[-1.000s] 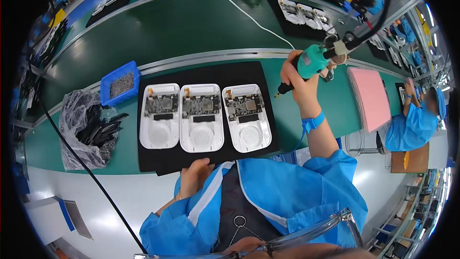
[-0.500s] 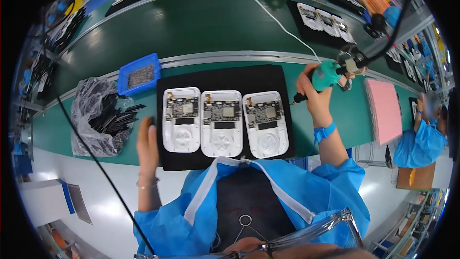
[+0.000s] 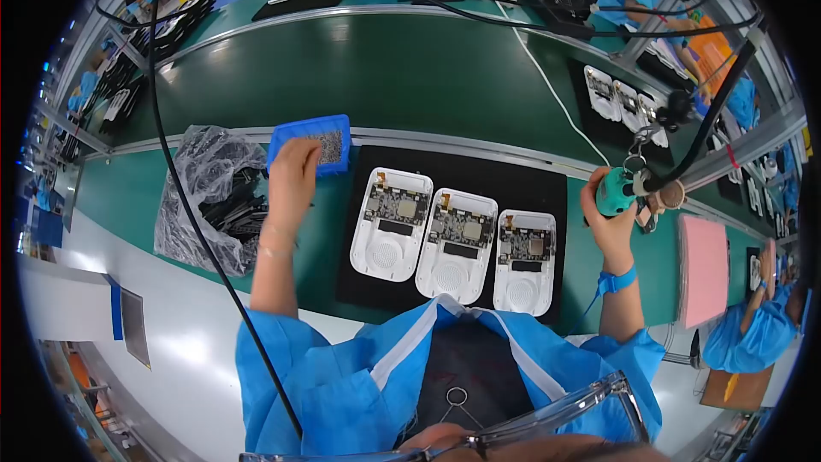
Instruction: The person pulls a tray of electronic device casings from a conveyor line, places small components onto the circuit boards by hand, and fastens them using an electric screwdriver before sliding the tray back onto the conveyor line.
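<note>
My left hand (image 3: 293,178) is over the near side of a blue tray (image 3: 282,132) of small metal screws (image 3: 331,147). Its fingers are bunched together, and whatever they hold is hidden. My right hand (image 3: 609,227) is wrapped round a teal electric screwdriver (image 3: 614,192) hanging at the right; the tip is hidden. Between the hands, three white plastic housings lie on a black mat (image 3: 530,184): a left one (image 3: 385,252), a middle one (image 3: 451,276) and a right one (image 3: 522,289). Each has a circuit board and a round speaker grille.
Left of the mat sits a clear plastic bag (image 3: 192,205) of black strips (image 3: 235,214). A pink stack (image 3: 703,269) stands at the right. A metal rail and a green belt (image 3: 342,68) run behind. A black cable (image 3: 184,205) crosses the left side. Co-workers sit around.
My left hand has moved from beside the mat up to the screw tray, its fingers now bunched. My right hand still holds the screwdriver. The view has shifted, so the housings appear farther right.
</note>
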A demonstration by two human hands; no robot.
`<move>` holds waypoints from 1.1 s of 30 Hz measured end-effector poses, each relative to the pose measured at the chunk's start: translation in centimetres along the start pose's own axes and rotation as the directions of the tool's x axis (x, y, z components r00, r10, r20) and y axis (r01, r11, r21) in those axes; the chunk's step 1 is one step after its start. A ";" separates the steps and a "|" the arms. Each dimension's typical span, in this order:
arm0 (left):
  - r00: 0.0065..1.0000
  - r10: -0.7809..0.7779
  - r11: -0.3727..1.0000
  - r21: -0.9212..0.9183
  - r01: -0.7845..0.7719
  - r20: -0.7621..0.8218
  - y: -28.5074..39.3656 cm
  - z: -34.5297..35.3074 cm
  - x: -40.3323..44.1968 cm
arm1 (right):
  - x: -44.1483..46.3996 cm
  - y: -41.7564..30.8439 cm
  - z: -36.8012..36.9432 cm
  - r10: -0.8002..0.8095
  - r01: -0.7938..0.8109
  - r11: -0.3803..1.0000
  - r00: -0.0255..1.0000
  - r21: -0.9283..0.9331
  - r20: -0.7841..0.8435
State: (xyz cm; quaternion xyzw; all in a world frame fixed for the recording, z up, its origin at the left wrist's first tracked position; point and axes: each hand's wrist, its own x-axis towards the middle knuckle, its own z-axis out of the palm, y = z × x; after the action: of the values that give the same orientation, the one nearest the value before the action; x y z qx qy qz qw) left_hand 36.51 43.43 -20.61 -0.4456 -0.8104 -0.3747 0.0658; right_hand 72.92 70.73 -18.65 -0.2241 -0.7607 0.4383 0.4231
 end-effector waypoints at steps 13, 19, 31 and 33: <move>0.941 0.135 0.899 0.362 -0.248 0.309 -7.2 1.8 5.3 | 4.8 -4.1 3.5 -0.093 0.066 0.977 0.988 0.203 0.126; 0.983 0.166 0.931 0.316 -0.181 0.073 -4.1 0.9 4.8 | 5.6 -5.3 7.8 -0.097 -0.093 0.777 0.959 0.622 0.265; 0.849 0.511 0.826 -0.352 -0.441 0.136 10.3 5.7 -3.2 | 4.2 -8.1 12.4 -0.208 -0.262 0.561 0.873 0.786 0.440; 0.870 0.474 0.832 -0.394 -0.390 0.138 10.3 5.8 -3.3 | 4.1 -8.5 12.1 -0.197 -0.255 0.538 0.889 0.803 0.414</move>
State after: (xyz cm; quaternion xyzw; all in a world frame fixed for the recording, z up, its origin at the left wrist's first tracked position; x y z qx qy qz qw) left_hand 47.68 48.39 -20.52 -0.6628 -0.6089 -0.4350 -0.0262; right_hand 60.80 63.51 -12.59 0.1039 -0.5280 0.7956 0.2784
